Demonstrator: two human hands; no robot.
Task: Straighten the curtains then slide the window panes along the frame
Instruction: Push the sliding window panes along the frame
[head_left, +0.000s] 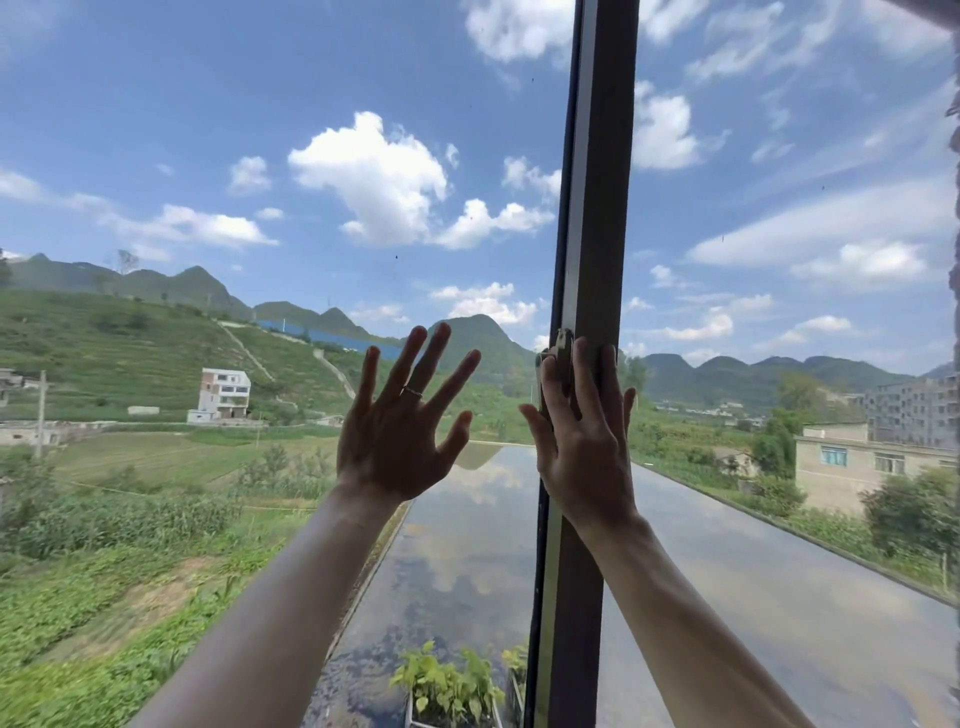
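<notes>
A dark vertical window frame bar (597, 182) runs from top to bottom, right of centre, between two glass panes. My left hand (400, 431) lies flat with fingers spread on the left pane (260, 156); a ring sits on one finger. My right hand (582, 431) rests flat against the frame bar, fingers straight and pointing up, covering a small metal latch (563, 343) on the bar's left edge. The right pane (779, 208) fills the view beyond the bar. A sliver of curtain (955, 208) shows at the far right edge.
Outside the glass lie green fields, hills, a wet flat roof or road and several buildings. Potted green plants (447, 686) stand just outside at the bottom, left of the frame bar.
</notes>
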